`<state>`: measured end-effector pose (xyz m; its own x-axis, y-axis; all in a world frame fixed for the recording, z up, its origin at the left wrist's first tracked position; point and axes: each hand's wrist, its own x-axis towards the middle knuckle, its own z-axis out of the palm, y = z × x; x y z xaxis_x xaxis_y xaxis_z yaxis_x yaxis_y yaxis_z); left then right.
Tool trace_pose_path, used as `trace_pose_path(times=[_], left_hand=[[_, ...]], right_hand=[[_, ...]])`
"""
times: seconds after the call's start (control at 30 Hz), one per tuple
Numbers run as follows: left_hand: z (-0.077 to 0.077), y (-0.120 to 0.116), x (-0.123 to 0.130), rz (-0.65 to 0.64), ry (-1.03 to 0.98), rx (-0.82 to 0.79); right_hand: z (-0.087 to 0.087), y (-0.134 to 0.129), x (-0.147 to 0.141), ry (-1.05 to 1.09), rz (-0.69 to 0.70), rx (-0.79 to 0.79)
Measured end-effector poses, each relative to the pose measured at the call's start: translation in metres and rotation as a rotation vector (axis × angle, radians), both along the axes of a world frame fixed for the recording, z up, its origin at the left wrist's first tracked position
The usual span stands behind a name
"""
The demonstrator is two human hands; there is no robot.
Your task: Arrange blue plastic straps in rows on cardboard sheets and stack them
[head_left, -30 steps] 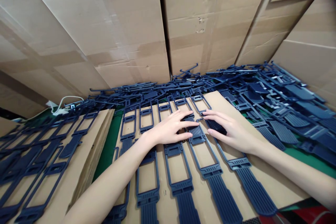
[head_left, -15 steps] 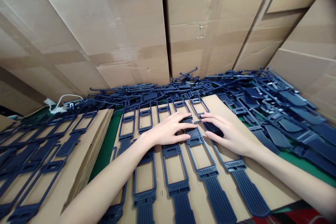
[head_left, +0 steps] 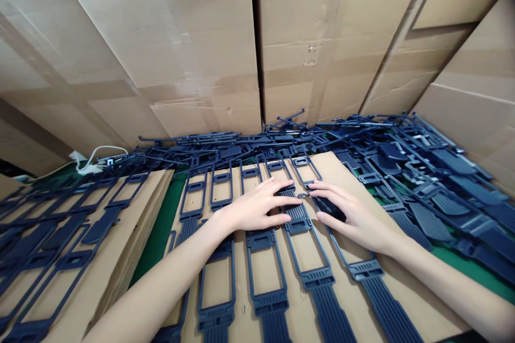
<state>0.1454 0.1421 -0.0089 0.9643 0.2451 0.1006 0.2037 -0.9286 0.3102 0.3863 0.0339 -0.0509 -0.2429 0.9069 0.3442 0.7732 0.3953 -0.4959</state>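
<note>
Navy plastic frames (head_left: pixel 306 246) lay in rows on the cardboard sheet (head_left: pixel 354 171); your left hand (head_left: pixel 253 208) and right hand (head_left: pixel 354 214) pressed them, fingers spread flat. Uneven pressure could have skewed neighbouring frames.

Plastic frames (head_left: pixel 263 268) lie in rows on cardboard sheet (head_left: pixel 354 171), boxes (head_left: pixel 201 37) behind.

A green counter (head_left: pixel 161 228) carries a cardboard sheet (head_left: pixel 354 169) lined with dark blue plastic frames (head_left: pixel 263 273), a second cardboard stack (head_left: pixel 132 214) to its left and loose frames (head_left: pixel 422 171) heaped behind it.
</note>
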Motion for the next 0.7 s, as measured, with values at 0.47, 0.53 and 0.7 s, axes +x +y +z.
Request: trace_pose_path(times=[0.47, 0.53, 0.7], left_hand=[[-0.0014, 0.0001, -0.0010, -0.004, -0.017, 0.002], [-0.0011, -0.0001, -0.0009, 0.000, -0.010, 0.003], [-0.0003, -0.0001, -0.0006, 0.005, 0.012, 0.013]], right_hand=[[0.0002, -0.0020, 0.0025, 0.007, 0.016, -0.003], [0.0002, -0.0021, 0.0024, -0.001, 0.011, -0.011], [0.0003, -0.0012, 0.0022, -0.021, -0.019, -0.013]])
